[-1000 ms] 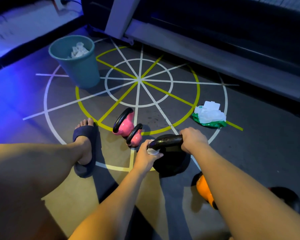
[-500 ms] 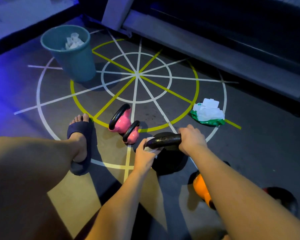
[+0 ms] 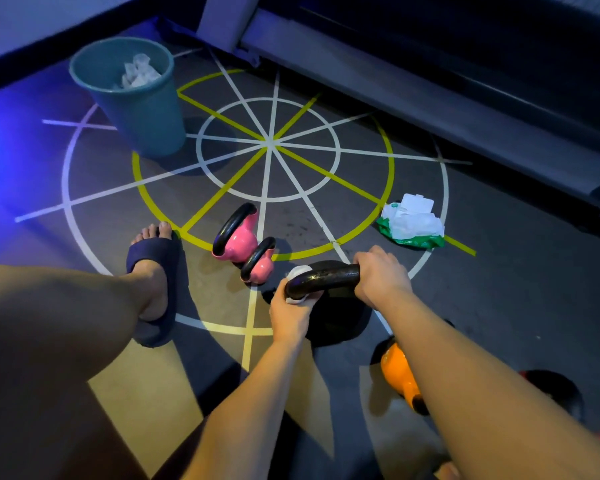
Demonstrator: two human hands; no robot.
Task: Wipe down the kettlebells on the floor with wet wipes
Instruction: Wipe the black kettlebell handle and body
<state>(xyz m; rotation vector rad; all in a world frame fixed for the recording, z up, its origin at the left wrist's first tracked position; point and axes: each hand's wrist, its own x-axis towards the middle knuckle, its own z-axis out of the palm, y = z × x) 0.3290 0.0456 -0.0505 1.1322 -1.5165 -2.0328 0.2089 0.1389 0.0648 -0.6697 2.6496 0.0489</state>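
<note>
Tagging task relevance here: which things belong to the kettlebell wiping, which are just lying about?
Job: black kettlebell, wet wipe in left hand, right hand on its handle, pink kettlebells, orange kettlebell, wipes pack, bin holding crumpled wipes.
Lying about: treadmill frame, floor markings.

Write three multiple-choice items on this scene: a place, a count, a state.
1. Where lies the wet wipes pack? A in a hand; B on a bench; C on the floor, right of the pink kettlebells.
2. How many pink kettlebells? A one; B two; C three.
3. The left hand? A holds a wipe on the black kettlebell's handle; B empty; C flat on the floor.
Key: 1 C, it lies on the floor markings; 2 B, two lie together; 3 A, white wipe shows under the hand on the handle.
</note>
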